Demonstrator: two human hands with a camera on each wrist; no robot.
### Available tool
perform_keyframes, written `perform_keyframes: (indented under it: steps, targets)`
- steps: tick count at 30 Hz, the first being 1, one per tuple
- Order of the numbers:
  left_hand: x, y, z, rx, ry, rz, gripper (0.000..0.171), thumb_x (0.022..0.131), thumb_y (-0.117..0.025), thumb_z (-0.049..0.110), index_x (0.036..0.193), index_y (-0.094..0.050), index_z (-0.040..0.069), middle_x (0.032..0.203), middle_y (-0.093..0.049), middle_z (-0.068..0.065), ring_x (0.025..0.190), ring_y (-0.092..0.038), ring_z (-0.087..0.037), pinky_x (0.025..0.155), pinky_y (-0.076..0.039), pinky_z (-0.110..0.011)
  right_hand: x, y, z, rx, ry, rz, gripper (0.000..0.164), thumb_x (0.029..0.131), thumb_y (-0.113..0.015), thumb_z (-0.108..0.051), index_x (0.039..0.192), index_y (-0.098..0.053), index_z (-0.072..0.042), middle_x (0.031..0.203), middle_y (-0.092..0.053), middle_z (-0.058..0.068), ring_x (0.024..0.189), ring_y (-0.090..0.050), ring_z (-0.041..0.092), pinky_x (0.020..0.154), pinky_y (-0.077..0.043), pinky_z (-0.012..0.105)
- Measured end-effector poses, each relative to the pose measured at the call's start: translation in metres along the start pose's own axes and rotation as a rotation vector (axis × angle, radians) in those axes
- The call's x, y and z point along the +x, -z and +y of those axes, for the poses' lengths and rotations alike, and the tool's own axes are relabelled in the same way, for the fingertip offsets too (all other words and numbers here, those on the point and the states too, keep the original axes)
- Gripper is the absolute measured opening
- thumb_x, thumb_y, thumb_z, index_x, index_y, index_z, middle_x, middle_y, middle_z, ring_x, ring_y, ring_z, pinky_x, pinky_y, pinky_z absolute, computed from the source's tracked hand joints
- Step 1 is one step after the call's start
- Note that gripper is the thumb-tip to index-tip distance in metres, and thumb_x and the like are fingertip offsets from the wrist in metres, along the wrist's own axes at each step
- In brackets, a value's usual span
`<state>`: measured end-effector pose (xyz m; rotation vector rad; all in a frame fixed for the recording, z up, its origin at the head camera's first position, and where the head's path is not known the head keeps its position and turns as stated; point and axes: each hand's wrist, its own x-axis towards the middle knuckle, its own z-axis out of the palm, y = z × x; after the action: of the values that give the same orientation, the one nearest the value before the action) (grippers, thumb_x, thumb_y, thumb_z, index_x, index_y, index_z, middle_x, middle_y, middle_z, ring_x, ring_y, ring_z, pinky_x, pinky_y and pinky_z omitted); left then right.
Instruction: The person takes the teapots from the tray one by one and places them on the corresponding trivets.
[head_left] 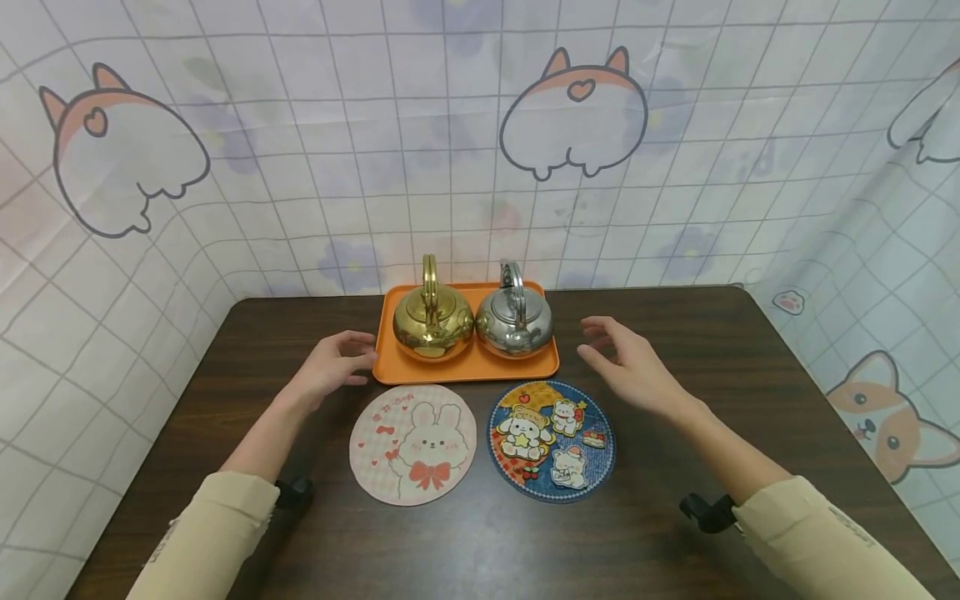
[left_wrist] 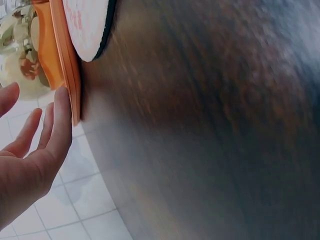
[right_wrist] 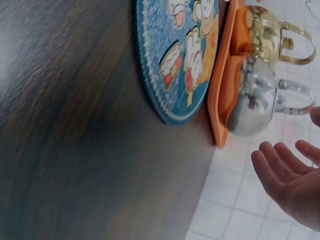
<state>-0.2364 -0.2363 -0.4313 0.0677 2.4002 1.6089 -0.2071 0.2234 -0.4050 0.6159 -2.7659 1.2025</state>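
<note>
orange tray at twelve o'clock under gold kettle, silver kettle; left hand at its nine, contact unclear, right hand apart at three, both relaxed, gripping nothing; tray looks stiff, probably top-heavy; best held by short ends

Between your left hand and right hand, the gold kettle and silver kettle look like polished metal, smooth and mirror-bright. Beneath them, the orange tray beside your left fingertips looks like smooth plastic with a soft sheen. Nearer you than your hands, the rabbit mat looks smooth and matt; the blue mat carries a printed denim look. Under your hands, the tabletop shows dark wood grain with a glossy sheen. Beyond them hangs a creased, thin sheet, cloth or plastic, you can't tell which. Your sleeves look like matt cloth.
</note>
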Motion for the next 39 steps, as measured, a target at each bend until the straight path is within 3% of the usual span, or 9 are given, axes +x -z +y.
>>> perform_keyframes:
  steps: [14, 26, 31, 39]
  targets:
    - [0.006, -0.006, 0.002, 0.034, 0.006, 0.019, 0.051, 0.104, -0.061, 0.008, 0.149, -0.043, -0.010, 0.137, -0.049, -0.029, 0.121, -0.058, -0.043, 0.093, -0.059, -0.046, 0.011, -0.015, -0.024, 0.045, 0.023, -0.036, 0.040, 0.107, -0.059, -0.024, 0.143, -0.052, -0.006, 0.128, -0.062, 0.018, 0.114, -0.062, 0.032, 0.093, -0.055, 0.051]
    - [0.013, -0.009, -0.002, 0.024, 0.051, 0.055, 0.049, 0.097, -0.062, -0.007, 0.144, -0.046, -0.015, 0.135, -0.051, -0.033, 0.107, -0.065, -0.038, 0.087, -0.061, -0.039, 0.018, -0.027, -0.042, 0.083, 0.078, -0.068, 0.041, 0.106, -0.060, -0.024, 0.143, -0.053, -0.006, 0.125, -0.063, 0.014, 0.111, -0.062, 0.027, 0.084, -0.056, 0.042]
    - [0.016, -0.009, -0.004, 0.032, 0.054, 0.061, 0.050, 0.094, -0.063, -0.012, 0.142, -0.048, -0.016, 0.133, -0.053, -0.034, 0.103, -0.067, -0.037, 0.084, -0.062, -0.036, 0.023, -0.035, -0.049, 0.111, 0.090, -0.080, 0.042, 0.107, -0.059, -0.024, 0.143, -0.053, -0.004, 0.127, -0.063, 0.015, 0.112, -0.062, 0.029, 0.084, -0.055, 0.042]
    - [0.021, -0.009, -0.008, 0.028, 0.060, 0.047, 0.049, 0.094, -0.062, -0.014, 0.141, -0.048, -0.017, 0.128, -0.053, -0.033, 0.098, -0.068, -0.034, 0.084, -0.062, -0.037, 0.029, -0.049, -0.058, 0.178, 0.104, -0.121, 0.041, 0.107, -0.059, -0.023, 0.144, -0.053, -0.006, 0.130, -0.061, 0.016, 0.116, -0.062, 0.030, 0.094, -0.056, 0.045]
